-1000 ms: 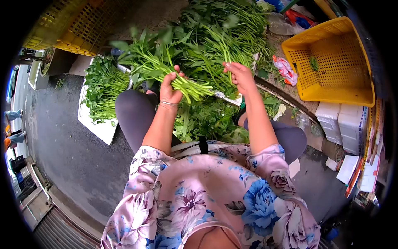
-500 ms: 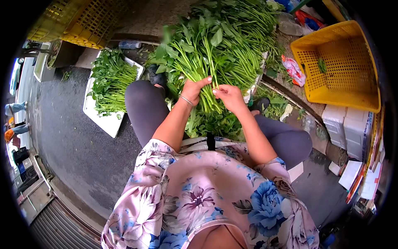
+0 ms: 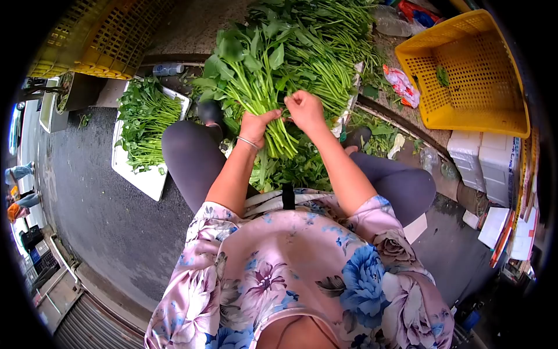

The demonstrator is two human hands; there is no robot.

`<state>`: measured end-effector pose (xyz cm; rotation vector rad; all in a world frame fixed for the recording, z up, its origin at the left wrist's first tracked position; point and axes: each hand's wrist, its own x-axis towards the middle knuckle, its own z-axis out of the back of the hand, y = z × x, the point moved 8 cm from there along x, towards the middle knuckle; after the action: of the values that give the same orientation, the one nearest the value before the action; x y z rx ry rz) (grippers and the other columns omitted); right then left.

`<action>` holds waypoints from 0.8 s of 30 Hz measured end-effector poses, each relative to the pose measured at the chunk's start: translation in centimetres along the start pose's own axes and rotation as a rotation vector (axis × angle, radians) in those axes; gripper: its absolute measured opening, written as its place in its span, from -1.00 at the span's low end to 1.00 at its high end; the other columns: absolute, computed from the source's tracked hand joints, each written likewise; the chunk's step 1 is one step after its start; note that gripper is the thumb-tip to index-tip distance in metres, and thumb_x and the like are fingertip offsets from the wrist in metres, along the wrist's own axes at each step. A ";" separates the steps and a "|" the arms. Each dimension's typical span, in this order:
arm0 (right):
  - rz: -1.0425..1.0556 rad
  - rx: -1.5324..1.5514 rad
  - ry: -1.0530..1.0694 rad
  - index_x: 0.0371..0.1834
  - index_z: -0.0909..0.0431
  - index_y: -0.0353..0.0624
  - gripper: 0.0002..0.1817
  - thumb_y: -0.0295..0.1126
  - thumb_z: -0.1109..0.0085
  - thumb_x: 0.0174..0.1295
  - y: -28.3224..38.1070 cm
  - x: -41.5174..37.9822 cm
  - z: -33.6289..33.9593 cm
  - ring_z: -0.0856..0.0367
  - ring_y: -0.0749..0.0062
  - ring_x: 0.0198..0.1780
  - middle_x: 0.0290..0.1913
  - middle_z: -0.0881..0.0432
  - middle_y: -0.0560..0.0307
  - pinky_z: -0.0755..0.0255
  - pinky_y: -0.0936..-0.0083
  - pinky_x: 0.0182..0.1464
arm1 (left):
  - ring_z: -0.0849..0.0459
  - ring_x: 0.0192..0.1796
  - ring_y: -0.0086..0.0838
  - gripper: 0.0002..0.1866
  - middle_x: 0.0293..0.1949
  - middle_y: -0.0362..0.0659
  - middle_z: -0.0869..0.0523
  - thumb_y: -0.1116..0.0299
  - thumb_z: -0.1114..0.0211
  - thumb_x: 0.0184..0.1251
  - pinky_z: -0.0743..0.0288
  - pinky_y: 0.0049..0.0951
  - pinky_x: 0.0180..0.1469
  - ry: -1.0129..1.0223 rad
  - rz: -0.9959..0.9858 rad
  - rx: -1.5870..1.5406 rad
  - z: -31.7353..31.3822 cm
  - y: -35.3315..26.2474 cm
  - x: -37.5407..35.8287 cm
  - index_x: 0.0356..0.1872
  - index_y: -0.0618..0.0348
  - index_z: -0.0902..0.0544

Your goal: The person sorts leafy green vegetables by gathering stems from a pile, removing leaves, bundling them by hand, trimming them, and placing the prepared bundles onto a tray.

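A bunch of water spinach (image 3: pixel 251 87) is wrapped in my left hand (image 3: pixel 256 127), its leaves pointing away from me and its cut stem ends towards me. My right hand (image 3: pixel 306 111) is closed in a pinch just right of the stems; anything between its fingertips is too small to make out. Beyond both hands spreads a big heap of water spinach (image 3: pixel 328 64), stems lying side by side. Loose leaves (image 3: pixel 302 174) cover the ground below my hands, between my knees.
To the left, a pile of water spinach (image 3: pixel 145 128) lies on a white foam board (image 3: pixel 148 183). An orange-yellow crate (image 3: pixel 471 110) stands at the right above white foam boxes (image 3: pixel 497 168). More yellow crates (image 3: pixel 110 41) fill the upper left. A plastic bottle (image 3: pixel 168 69) lies near them.
My right hand has risen slightly away from the stems, its fingers still pinched. My left hand keeps its grip on the bunch. The whole view has shifted a little.
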<state>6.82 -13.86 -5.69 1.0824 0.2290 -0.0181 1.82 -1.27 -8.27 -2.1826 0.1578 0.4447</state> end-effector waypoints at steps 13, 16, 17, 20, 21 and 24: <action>0.077 -0.565 -0.168 -0.22 -0.53 -0.19 -0.65 -0.17 -0.20 0.01 -3.6 1.7 0.7 -0.55 0.11 -0.25 -0.27 -0.55 -0.07 -0.41 0.24 -0.20 | -0.60 -0.40 -0.38 -0.81 -0.37 -0.12 -0.59 0.61 -0.16 0.02 -0.52 -0.38 -0.34 -0.053 0.047 -0.135 1.8 -0.5 0.8 -0.27 0.30 -0.47; -0.064 -0.621 -0.061 -0.27 -0.54 -0.20 -0.65 -0.14 -0.18 0.02 -4.4 3.4 0.0 -0.54 0.09 -0.28 -0.29 -0.56 -0.03 -0.41 0.21 -0.25 | -0.58 -0.42 -0.41 -0.77 -0.31 -0.16 -0.59 0.58 -0.17 0.04 -0.51 -0.38 -0.35 -0.068 0.017 -0.293 2.1 -1.1 0.6 -0.22 0.26 -0.46; -0.165 -0.570 0.069 -0.30 -0.55 -0.21 -0.65 -0.12 -0.17 0.03 -5.5 3.7 -0.4 -0.54 0.07 -0.30 -0.30 -0.58 0.00 -0.41 0.20 -0.27 | -0.58 -0.42 -0.41 -0.77 -0.31 -0.16 -0.59 0.58 -0.17 0.04 -0.51 -0.38 -0.35 -0.075 0.016 -0.292 2.4 -1.1 0.6 -0.22 0.26 -0.46; -0.244 -0.135 0.197 -0.35 -0.56 -0.22 -0.71 -0.19 -0.18 0.08 -5.9 3.3 0.0 -0.46 0.45 -0.50 -0.43 -0.58 0.20 -0.34 0.50 -0.47 | -0.59 -0.43 -0.39 -0.75 -0.33 -0.11 -0.61 0.61 -0.16 0.01 -0.53 -0.39 -0.35 -0.154 0.012 -0.407 3.7 -0.7 1.2 -0.21 0.29 -0.47; -0.316 0.225 0.273 -0.37 -0.55 -0.23 -0.74 -0.23 -0.18 0.10 -5.7 2.3 -0.2 -0.39 0.61 -0.57 -0.47 -0.57 0.26 -0.28 0.64 -0.56 | -0.59 -0.43 -0.39 -0.75 -0.33 -0.11 -0.61 0.61 -0.16 0.01 -0.53 -0.39 -0.35 -0.155 0.014 -0.411 3.8 -0.5 1.3 -0.21 0.29 -0.47; -0.379 0.612 0.372 -0.29 -0.54 -0.23 -0.77 -0.28 -0.16 0.13 -3.1 -0.5 0.4 -0.22 0.81 -0.62 -0.47 -0.54 0.30 -0.04 0.84 -0.68 | -0.60 -0.42 -0.37 -0.82 -0.37 -0.10 -0.61 0.61 -0.18 0.00 -0.53 -0.39 -0.37 -0.257 0.116 -0.284 4.1 0.9 1.5 -0.30 0.34 -0.50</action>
<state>6.02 -15.71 -8.13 1.6343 0.8000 -0.2404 1.88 1.47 -11.73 -2.3743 0.0837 0.8525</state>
